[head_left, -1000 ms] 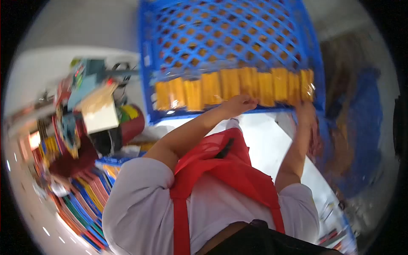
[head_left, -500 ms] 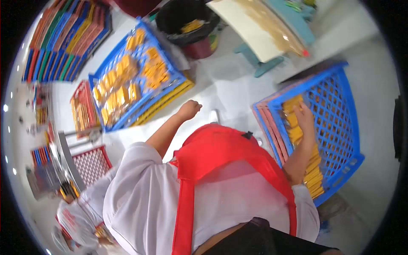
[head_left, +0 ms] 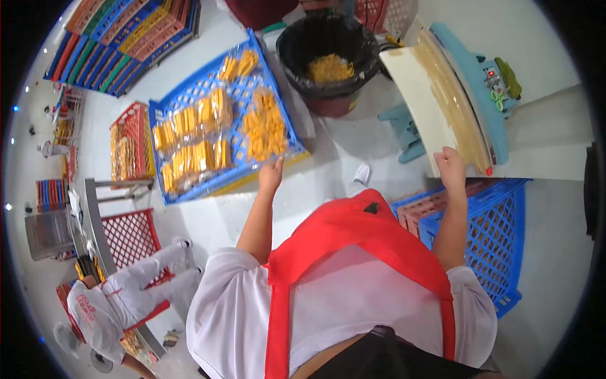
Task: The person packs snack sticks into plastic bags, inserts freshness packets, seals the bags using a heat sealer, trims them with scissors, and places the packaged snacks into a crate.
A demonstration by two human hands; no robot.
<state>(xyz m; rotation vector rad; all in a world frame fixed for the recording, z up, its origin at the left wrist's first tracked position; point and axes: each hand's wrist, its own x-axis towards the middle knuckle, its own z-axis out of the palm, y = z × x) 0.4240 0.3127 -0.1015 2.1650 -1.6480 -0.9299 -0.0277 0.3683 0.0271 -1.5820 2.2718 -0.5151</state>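
My left hand (head_left: 271, 176) is closed, its fingers curled with nothing showing in them. It hangs beside the near edge of a blue plastic crate (head_left: 243, 68); I cannot tell if it touches. In that crate lie clear bags of yellow stick-shaped pieces (head_left: 202, 110). My right hand (head_left: 450, 169) is a closed fist, raised in front of the curved cream board (head_left: 421, 95) of a light-blue stand. No item shows in this fist. Below my right forearm stands another blue crate (head_left: 499, 221), and its yellow contents are mostly hidden from this angle.
A black-lined bin (head_left: 328, 31) holding yellow scraps stands ahead. Stacked coloured crates (head_left: 120, 44) rise at the far left, near a red crate (head_left: 130, 139) of packs. A co-worker in white (head_left: 126, 303) bends at a table on the left. Green scissors (head_left: 498, 98) lie by the stand.
My right hand has come out of the right-hand blue crate and risen to the cream board. My left hand has shifted slightly left, to the bagged crate's edge. The view has turned.
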